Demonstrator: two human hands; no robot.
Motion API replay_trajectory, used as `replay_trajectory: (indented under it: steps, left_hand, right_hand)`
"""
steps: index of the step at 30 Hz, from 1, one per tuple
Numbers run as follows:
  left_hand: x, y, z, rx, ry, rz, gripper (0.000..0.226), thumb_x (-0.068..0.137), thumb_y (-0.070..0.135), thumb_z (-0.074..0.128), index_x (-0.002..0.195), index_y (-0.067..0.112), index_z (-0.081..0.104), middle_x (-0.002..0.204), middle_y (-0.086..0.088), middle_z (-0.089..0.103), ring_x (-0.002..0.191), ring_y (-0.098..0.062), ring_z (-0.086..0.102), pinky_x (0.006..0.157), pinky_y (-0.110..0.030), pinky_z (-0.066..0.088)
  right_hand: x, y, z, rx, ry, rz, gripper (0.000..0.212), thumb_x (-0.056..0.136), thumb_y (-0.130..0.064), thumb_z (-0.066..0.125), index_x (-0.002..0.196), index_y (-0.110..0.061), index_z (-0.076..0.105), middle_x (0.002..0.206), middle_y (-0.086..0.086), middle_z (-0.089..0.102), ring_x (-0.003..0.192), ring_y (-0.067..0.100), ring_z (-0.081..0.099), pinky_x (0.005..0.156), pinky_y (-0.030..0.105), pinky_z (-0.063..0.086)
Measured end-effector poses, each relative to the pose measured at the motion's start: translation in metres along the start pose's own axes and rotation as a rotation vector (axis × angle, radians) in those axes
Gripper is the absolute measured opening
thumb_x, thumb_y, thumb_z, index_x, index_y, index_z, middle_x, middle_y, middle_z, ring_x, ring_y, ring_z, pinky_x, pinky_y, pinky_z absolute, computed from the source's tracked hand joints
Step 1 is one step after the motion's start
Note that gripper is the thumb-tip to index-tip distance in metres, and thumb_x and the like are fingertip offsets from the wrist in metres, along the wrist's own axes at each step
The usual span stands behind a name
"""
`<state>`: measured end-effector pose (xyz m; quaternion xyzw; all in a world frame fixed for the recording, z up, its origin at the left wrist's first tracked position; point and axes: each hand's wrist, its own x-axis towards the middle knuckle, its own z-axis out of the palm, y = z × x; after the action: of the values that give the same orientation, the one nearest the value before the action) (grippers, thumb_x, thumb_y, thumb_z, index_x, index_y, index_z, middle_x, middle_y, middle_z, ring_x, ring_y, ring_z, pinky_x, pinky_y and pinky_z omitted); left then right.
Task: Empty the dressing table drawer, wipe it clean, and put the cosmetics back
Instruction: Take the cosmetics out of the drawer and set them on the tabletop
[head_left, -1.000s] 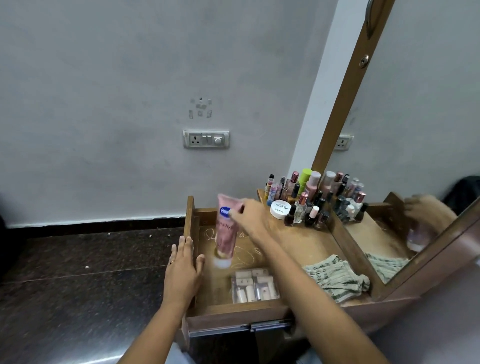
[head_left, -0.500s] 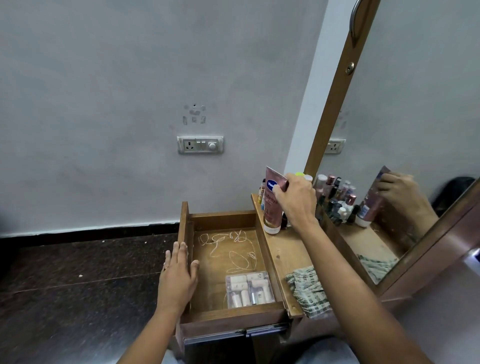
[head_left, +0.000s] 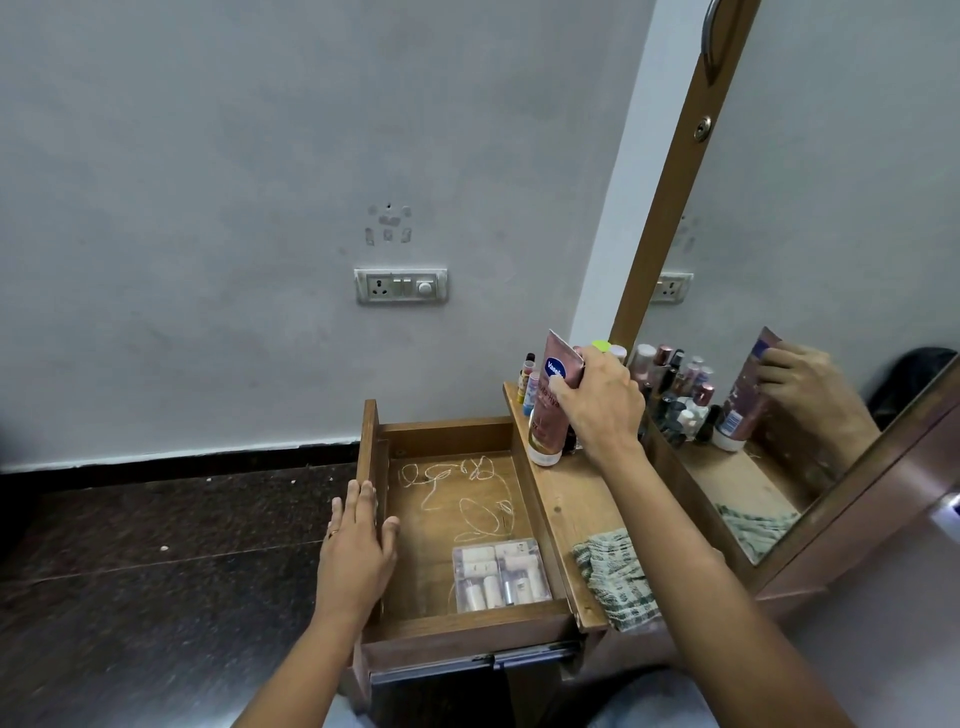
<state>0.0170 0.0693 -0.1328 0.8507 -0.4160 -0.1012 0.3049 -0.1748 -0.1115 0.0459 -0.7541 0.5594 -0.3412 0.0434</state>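
The person is gripping a pink tube (head_left: 543, 431) by its upper half with the right hand (head_left: 602, 405), fingers curled round it, and is standing it on the far end of the table top (head_left: 576, 499), just beside the small bottles (head_left: 527, 379) gathered there. It looks like the emptying stage, with things being parked up top so the drawer (head_left: 467, 621) can be wiped. The tube's long axis is running close to upright, flat crimped end pointing at the ceiling and white cap down, seemingly touching the wood. Standing it on its cap probably saves room and stops it rolling. The left hand (head_left: 358, 545) is holding nothing: it is lying flat along the drawer's left wall, fingers straight, thumb inside, likely steadying the drawer. A clear case (head_left: 498, 574) of little bottles is sitting at the front right of the drawer, with a thin white cord (head_left: 467, 499) looping behind it. A checked cloth (head_left: 615, 579) is lying on the table top's near end.
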Motion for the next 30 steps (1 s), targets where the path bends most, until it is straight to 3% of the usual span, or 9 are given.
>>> replay_trajectory:
  steps: [6,14,16,19,21,22,24,27,30]
  left_hand:
    - [0.0,0.0,0.001,0.004,0.002,-0.005,0.063,0.1,0.043,0.04,0.154,0.019,0.018,0.161,0.002,0.01,0.149,-0.022,0.006,0.116,-0.045,0.021]
    - [-0.001,0.0,0.0,0.001,0.002,-0.005,0.063,0.1,0.043,0.04,0.154,0.019,0.018,0.161,0.002,0.011,0.149,-0.022,0.006,0.116,-0.046,0.022]
    - [-0.001,0.001,0.0,0.0,-0.002,-0.005,0.063,0.1,0.043,0.039,0.154,0.019,0.017,0.161,0.002,0.01,0.149,-0.022,0.005,0.116,-0.045,0.021]
    - [-0.002,0.001,-0.001,-0.004,-0.007,0.003,0.063,0.1,0.042,0.039,0.154,0.019,0.017,0.161,0.001,0.01,0.149,-0.021,0.004,0.117,-0.044,0.02]
    - [-0.002,0.001,-0.002,-0.004,-0.012,0.007,0.063,0.1,0.042,0.038,0.154,0.018,0.017,0.161,0.001,0.01,0.149,-0.022,0.004,0.118,-0.043,0.018]
    - [-0.002,0.001,-0.002,-0.005,-0.013,0.008,0.063,0.1,0.042,0.038,0.154,0.017,0.017,0.161,0.001,0.01,0.149,-0.022,0.004,0.118,-0.042,0.018]
    - [-0.003,0.002,-0.003,-0.006,-0.012,0.006,0.062,0.101,0.041,0.038,0.154,0.017,0.017,0.161,0.001,0.01,0.149,-0.021,0.004,0.118,-0.043,0.018]
    - [-0.004,0.003,-0.004,0.007,-0.01,0.002,0.062,0.101,0.042,0.038,0.154,0.017,0.018,0.161,0.0,0.01,0.149,-0.023,0.005,0.117,-0.044,0.02]
    - [-0.004,0.004,-0.004,0.012,-0.007,0.002,0.061,0.101,0.041,0.038,0.154,0.017,0.019,0.161,0.0,0.011,0.149,-0.023,0.006,0.117,-0.044,0.02]
  right_hand:
    - [-0.001,0.002,-0.001,0.012,-0.015,0.011,0.033,0.085,-0.041,0.065,0.105,-0.016,0.059,0.101,0.003,0.063,0.089,0.022,0.061,0.072,0.037,0.055]
    - [-0.005,0.007,-0.005,0.05,-0.011,-0.002,0.035,0.083,-0.044,0.066,0.104,-0.017,0.057,0.101,0.002,0.063,0.088,0.02,0.062,0.067,0.03,0.049]
    - [-0.01,0.005,-0.013,0.05,0.056,-0.037,0.037,0.083,-0.042,0.067,0.105,-0.015,0.057,0.103,0.003,0.06,0.09,0.021,0.06,0.066,0.027,0.046]
    - [-0.029,-0.003,-0.031,0.084,0.303,-0.18,0.032,0.082,-0.033,0.07,0.104,-0.012,0.058,0.1,0.005,0.056,0.087,0.018,0.056,0.068,0.017,0.043]
    - [-0.052,-0.01,-0.033,0.182,0.303,-0.308,0.021,0.086,-0.025,0.067,0.1,-0.011,0.06,0.096,0.0,0.055,0.081,0.01,0.051,0.068,0.007,0.038]
    - [-0.063,-0.01,-0.025,0.226,0.199,-0.368,0.015,0.087,-0.022,0.064,0.099,-0.013,0.06,0.095,-0.003,0.053,0.079,0.007,0.05,0.067,0.009,0.04]
    - [-0.084,-0.011,0.002,0.202,-0.181,-0.413,0.013,0.089,-0.021,0.059,0.102,-0.018,0.06,0.099,-0.005,0.054,0.084,0.006,0.053,0.075,0.021,0.05]
    - [-0.105,-0.001,0.06,0.027,-0.781,-0.29,0.034,0.091,-0.014,0.054,0.125,-0.016,0.055,0.124,0.002,0.055,0.102,0.015,0.056,0.088,0.033,0.051]
    - [-0.118,0.01,0.101,-0.159,-1.018,-0.264,0.037,0.09,-0.001,0.05,0.127,-0.007,0.052,0.12,0.013,0.06,0.097,0.025,0.062,0.082,0.036,0.056]
